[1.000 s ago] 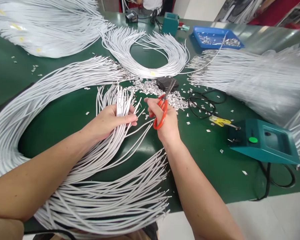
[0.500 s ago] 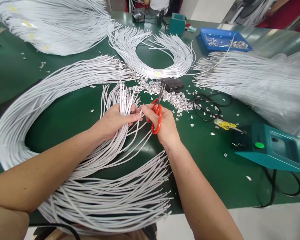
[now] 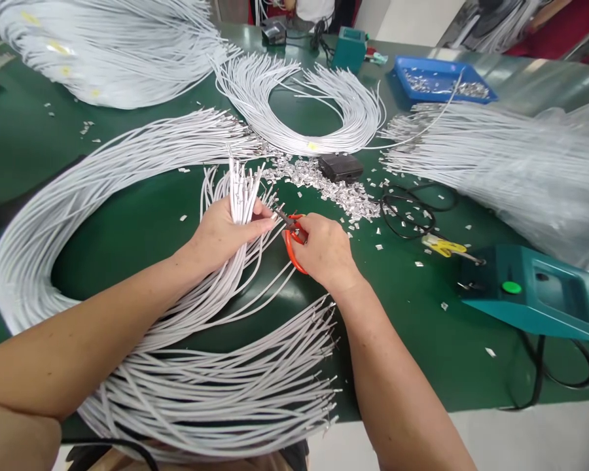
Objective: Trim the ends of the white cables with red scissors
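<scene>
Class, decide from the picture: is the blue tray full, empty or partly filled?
Partly filled: the blue tray holds scattered small silvery pieces, with bare blue surface showing around them.

The green table (image 3: 402, 347) bears white wires (image 3: 211, 379) and scraps (image 3: 348, 197).

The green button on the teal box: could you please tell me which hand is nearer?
Right: the right hand, holding scissors, is left of the green button; the left hand, gripping cables, is farther left.
</scene>
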A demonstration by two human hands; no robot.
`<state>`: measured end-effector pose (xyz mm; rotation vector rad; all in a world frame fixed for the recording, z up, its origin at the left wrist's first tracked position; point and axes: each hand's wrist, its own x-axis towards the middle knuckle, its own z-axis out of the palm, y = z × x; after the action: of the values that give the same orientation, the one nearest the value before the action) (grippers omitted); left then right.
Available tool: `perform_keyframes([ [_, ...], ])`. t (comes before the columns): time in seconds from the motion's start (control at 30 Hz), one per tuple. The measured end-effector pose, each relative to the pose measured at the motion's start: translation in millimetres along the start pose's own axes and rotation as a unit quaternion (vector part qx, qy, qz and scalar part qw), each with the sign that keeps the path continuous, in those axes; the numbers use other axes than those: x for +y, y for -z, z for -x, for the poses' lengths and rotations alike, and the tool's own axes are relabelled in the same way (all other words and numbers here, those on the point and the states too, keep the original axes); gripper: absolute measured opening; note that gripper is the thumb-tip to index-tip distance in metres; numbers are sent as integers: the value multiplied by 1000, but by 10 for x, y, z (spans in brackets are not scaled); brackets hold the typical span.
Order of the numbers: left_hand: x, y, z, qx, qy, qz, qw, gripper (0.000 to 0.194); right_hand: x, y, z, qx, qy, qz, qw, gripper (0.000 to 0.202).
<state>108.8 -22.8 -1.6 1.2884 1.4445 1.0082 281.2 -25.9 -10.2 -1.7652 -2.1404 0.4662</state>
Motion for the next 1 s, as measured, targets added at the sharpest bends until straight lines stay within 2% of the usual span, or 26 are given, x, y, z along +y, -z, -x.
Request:
perform_keyframes([
  [0.1, 12, 14, 3, 0, -32, -50, 998, 19, 11, 0, 5, 2, 3, 21, 1000, 28],
  [0.33, 36, 24, 2, 6, -55, -108, 993, 19, 16, -23, 2, 43, -6, 16, 999, 31],
  [0.73, 103, 18, 16, 11, -49, -188, 981, 20, -74, -29, 48, 21, -4, 46, 999, 26],
  [0.87, 85, 24, 9, -1, -61, -181, 982, 17, -72, -33, 45, 25, -6, 67, 997, 24],
  [1.0, 57, 29, 1, -3, -28, -140, 990, 19, -51, -40, 40, 28, -6, 78, 997, 26],
])
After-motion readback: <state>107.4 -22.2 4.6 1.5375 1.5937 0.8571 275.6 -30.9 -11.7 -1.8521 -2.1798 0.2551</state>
